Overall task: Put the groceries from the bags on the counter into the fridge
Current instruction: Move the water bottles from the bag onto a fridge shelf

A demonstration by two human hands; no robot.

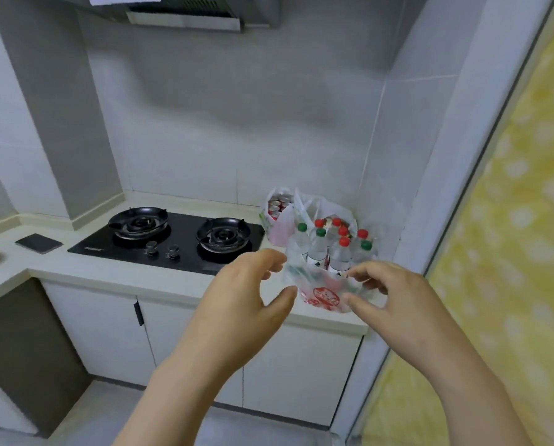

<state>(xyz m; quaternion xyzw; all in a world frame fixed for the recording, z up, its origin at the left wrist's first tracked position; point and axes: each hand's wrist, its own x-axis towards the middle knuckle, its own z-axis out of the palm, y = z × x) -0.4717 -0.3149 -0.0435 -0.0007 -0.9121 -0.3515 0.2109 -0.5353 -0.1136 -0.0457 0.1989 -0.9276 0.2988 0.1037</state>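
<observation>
From the head camera, both forearms reach forward and up from the lower edge toward the bag (322, 296) of bottles (317, 251), which stands on the worktop (124, 275) just right of the hob (172, 239), at the front edge; the bottles stand upright inside it, with red and green caps. The left hand (246, 284) is seen back up, thumb spread wide below, fingers (274, 259) loosely curved and released, their tips at the bag's hob-side edge; contact with the plastic cannot be told. The right hand (394, 294) mirrors it on the bag's far side from the hob, its fingers also curved and apart from the thumb, grasping nothing that shows. A second bag (279, 231), holding cans (277, 204), stands right of the hob and behind the first, by the wall; a dark flat pad (39, 243) lies left of the hob.
</observation>
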